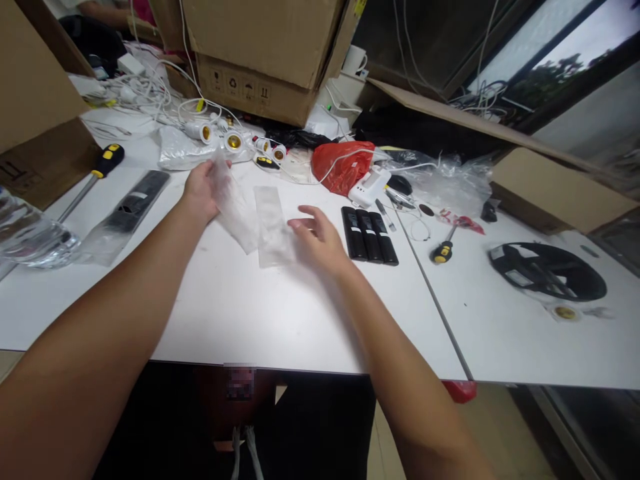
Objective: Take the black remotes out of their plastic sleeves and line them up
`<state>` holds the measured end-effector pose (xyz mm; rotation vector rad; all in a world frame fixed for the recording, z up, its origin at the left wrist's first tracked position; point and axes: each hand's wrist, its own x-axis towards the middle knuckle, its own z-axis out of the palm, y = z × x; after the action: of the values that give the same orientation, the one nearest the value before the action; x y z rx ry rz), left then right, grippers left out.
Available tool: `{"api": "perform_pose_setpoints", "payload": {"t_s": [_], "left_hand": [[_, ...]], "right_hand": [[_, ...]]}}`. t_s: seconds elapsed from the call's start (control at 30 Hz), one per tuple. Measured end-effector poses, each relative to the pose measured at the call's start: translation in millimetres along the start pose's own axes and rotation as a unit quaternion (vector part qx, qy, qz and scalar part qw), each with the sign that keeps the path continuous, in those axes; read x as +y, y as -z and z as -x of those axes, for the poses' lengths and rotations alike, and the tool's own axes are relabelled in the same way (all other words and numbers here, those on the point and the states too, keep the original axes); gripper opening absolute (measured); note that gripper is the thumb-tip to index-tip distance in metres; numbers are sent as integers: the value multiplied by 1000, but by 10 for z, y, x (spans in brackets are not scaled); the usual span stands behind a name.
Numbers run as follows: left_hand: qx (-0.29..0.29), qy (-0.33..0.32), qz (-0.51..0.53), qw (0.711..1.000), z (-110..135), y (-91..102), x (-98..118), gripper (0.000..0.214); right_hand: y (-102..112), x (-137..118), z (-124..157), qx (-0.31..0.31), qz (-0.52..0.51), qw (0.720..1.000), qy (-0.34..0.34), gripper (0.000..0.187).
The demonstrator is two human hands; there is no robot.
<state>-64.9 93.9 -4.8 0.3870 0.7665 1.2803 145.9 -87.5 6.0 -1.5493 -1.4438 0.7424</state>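
My left hand (pixel 203 190) is closed on the upper end of a clear plastic sleeve (pixel 234 210), which slants down toward the table. Beside it a second clear plastic bag (pixel 271 227) lies flat on the white tabletop. Just to the right of that bag is my right hand (pixel 320 237), its fingers curved and apart with nothing between them. Three slim black remote-like devices (pixel 369 235) with small white labels lie side by side to its right. Another black device in a clear bag (pixel 131 207) rests left of my left arm.
A screwdriver (pixel 104 167) and a water bottle (pixel 33 233) are at the left. Cardboard boxes (pixel 260 53), lamp sockets (pixel 233 140), a red plastic bag (pixel 340 167) and a white power strip (pixel 370 187) line the back. On the right are another screwdriver (pixel 444 251) and a round black object (pixel 547 272).
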Motion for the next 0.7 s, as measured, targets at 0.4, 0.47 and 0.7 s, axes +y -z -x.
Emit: {"api": "perform_pose_setpoints", "payload": {"t_s": [0.4, 0.47, 0.7], "left_hand": [[-58, -3, -27, 998, 317, -279, -290, 34], [-59, -14, -29, 998, 371, -317, -307, 33], [-18, -41, -40, 998, 249, -237, -352, 15]], "right_hand": [[-241, -71, 32, -67, -122, 988, -60, 54], [-255, -64, 28, -80, -137, 985, -68, 50], [-217, -15, -15, -34, -190, 979, -71, 20]]}}
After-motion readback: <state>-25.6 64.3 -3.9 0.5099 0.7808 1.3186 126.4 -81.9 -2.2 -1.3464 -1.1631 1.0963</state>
